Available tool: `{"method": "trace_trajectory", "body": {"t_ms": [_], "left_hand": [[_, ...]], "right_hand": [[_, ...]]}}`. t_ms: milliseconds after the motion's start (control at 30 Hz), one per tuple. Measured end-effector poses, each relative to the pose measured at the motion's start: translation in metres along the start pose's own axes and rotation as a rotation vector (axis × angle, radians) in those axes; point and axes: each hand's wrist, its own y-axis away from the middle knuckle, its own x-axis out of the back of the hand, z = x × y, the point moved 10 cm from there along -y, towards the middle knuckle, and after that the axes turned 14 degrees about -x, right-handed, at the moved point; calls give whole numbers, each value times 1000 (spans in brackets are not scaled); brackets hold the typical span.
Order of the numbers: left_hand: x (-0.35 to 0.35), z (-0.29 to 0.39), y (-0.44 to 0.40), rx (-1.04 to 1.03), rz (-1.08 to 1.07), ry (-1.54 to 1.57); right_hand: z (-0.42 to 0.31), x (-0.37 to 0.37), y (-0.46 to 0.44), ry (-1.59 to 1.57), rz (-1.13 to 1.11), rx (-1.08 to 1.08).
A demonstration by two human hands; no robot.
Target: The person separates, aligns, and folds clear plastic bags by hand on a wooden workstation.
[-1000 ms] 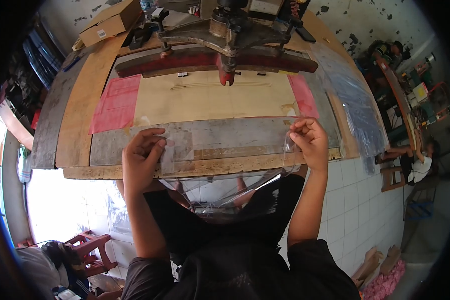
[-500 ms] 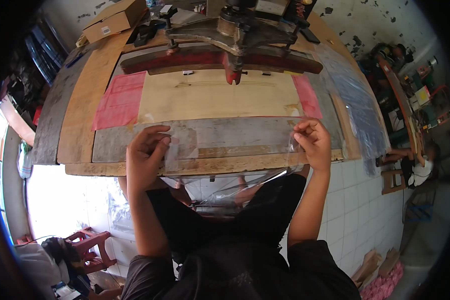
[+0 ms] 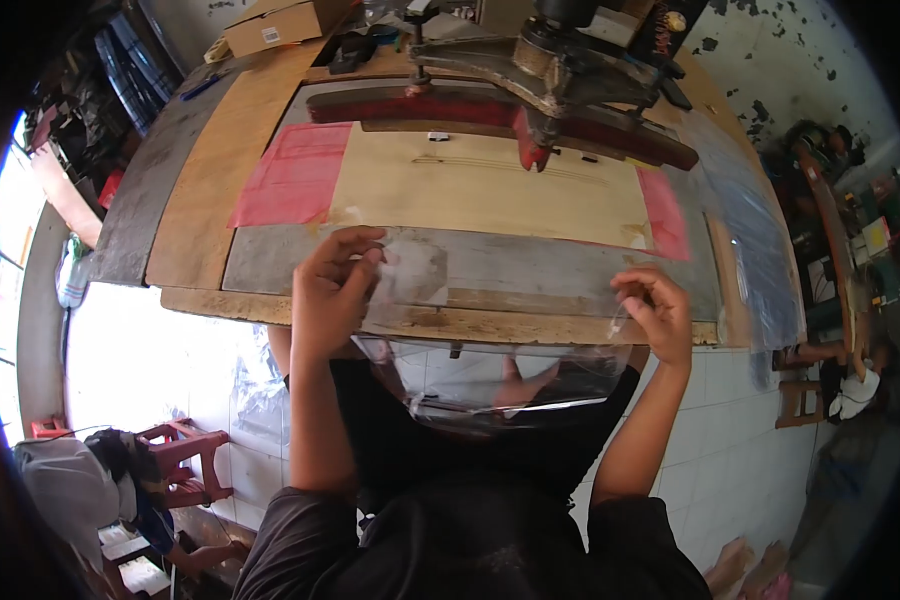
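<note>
A clear plastic sheet (image 3: 515, 385) stretches between my two hands and sags below the front edge of the table, over my lap. Its left corner is pinched between thumb and fingers of my left hand (image 3: 332, 290), above the front edge. Farther right, my right hand (image 3: 660, 312) grips the sheet's other side near the edge, fingers curled. Beyond my hands lies a flat yellow board (image 3: 490, 185) with pink pieces at its ends, the left pink piece (image 3: 292, 175) being wider. Over the board's far side stands a metal press with a red bar (image 3: 410, 110).
Clear plastic sheets (image 3: 750, 240) lie along the table's right side. A cardboard box (image 3: 275, 25) sits at the back left. Red stools (image 3: 185, 465) and a person in a grey head covering (image 3: 65, 490) are at lower left. Another person (image 3: 855, 390) sits far right.
My view has turned, so the table and press appear farther right and tilted. Both hands still hold the plastic sheet, whose hanging part now looks more spread out.
</note>
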Motion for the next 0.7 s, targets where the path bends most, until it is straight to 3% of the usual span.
{"method": "trace_trajectory", "body": {"t_ms": [233, 367, 700], "left_hand": [[10, 6, -4, -77, 102, -67], [11, 6, -4, -78, 107, -55], [11, 4, -6, -102, 69, -63]], "right_hand": [[-14, -22, 6, 123, -196, 20], [-32, -36, 14, 246, -264, 160], [-14, -35, 30, 11, -233, -84]]}}
